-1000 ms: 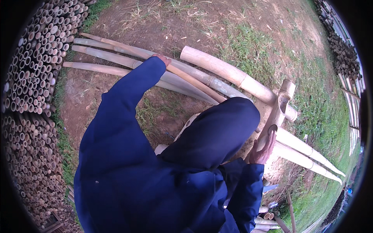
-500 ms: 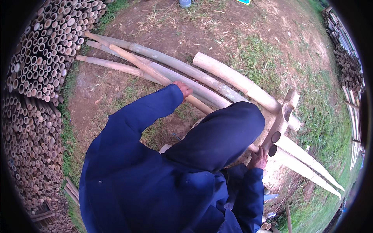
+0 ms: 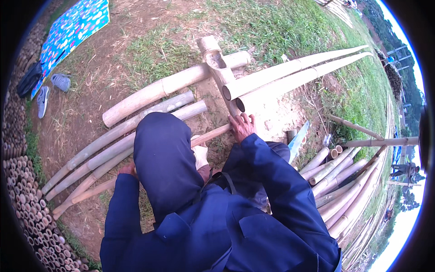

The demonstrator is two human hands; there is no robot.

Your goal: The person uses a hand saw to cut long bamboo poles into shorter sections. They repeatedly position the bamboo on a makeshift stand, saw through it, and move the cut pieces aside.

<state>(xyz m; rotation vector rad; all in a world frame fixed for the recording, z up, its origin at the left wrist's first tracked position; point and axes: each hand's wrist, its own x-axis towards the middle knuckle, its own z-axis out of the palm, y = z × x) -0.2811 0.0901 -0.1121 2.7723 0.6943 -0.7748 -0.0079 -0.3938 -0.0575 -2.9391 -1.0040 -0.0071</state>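
Note:
A slender bamboo pole (image 3: pixel 210 136) runs slantwise from the lower left, passes behind my raised knee and comes out near the middle. My left hand (image 3: pixel 128 169) is closed round it at the knee's left side, mostly hidden by the leg and sleeve. My right hand (image 3: pixel 242 128) holds its near-right end, fingers bent over it. Just beyond these fingers lies a notched bamboo piece (image 3: pixel 221 77), crossing a thick bamboo pole (image 3: pixel 149 95). Two long pale bamboo poles (image 3: pixel 294 70) rest close by, their dark open ends toward my right hand.
More bamboo poles (image 3: pixel 106 136) lie beyond my knee. A flat pale-blue blade-like piece (image 3: pixel 298 141) stands right of my leg, near several piled poles (image 3: pixel 349 199). Stacked bamboo (image 3: pixel 31 199) is at left. A patterned blue mat (image 3: pixel 74 34), shoes (image 3: pixel 43 100) and a dark bag (image 3: pixel 30 80) lie far left.
My view has swung to the right, showing the piled poles and the mat. Both hands stay on the slender pole; my left hand is now mostly behind the knee.

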